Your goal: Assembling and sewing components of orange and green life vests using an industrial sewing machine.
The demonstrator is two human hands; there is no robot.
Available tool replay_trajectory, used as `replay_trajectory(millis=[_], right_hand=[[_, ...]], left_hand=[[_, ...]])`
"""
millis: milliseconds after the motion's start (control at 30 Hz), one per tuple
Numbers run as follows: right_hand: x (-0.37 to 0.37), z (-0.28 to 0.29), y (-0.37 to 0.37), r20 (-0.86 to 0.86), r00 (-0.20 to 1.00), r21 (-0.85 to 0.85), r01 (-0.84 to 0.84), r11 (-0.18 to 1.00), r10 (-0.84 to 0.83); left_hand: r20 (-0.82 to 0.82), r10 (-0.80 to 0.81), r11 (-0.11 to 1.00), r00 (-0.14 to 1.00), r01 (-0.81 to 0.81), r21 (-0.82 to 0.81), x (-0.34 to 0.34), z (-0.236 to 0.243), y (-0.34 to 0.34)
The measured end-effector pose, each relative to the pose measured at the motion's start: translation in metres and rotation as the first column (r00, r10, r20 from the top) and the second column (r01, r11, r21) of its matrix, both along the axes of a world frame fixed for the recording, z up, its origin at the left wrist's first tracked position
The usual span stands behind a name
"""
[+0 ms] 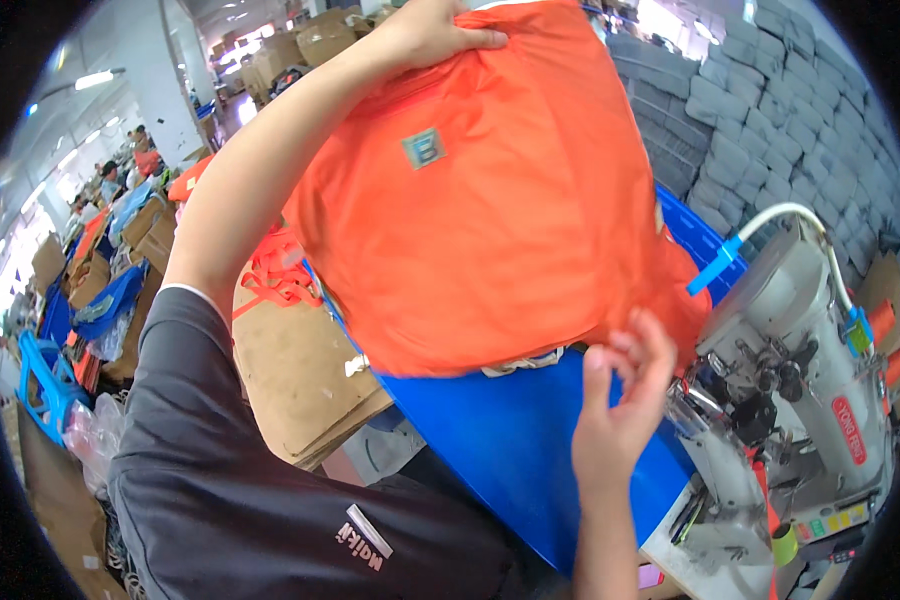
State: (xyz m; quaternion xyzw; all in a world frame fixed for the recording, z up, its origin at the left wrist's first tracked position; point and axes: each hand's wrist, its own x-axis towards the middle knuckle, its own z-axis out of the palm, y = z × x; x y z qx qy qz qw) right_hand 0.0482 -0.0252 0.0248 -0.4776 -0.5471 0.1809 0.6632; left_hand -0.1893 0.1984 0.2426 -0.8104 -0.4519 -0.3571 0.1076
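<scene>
A large orange fabric bag (490, 230), like a soft backpack body with a small square patch on its front, fills the upper middle. My left hand (435, 35) grips its top edge, the thumb on the front and the other fingers partly hidden by the cloth. The bag hangs over a blue work surface (480, 430). By the bag's lower right edge is my right hand (620, 400), palm up, fingers loosely bent and apart, with nothing held in them. Whether its fingertips touch the cloth I cannot tell. Some pale material (525, 362) shows under the bag's bottom edge.
A grey sewing machine (810, 340) with a white hose (795, 210) stands close at the right. Orange straps (278, 270) lie on a brown board (300, 375) at the left. Stacked grey bundles (800, 130) rise behind; a blue plastic stool (48, 385) is far left.
</scene>
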Motion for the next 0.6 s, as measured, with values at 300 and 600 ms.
replay_trajectory(millis=[300, 600], right_hand=[[-0.004, -0.049, -0.01, -0.024, 0.965, -0.338, -0.254, 0.906, 0.262], [0.025, -0.051, -0.016, -0.489, 0.841, -0.36, -0.437, 0.824, 0.232]], left_hand=[[0.068, 0.224, 0.882, 0.972, -0.232, 0.41, 0.001, 0.026, 0.039], [-0.321, -0.082, 0.625, 0.944, 0.299, 0.721, 0.019, -0.112, -0.08]])
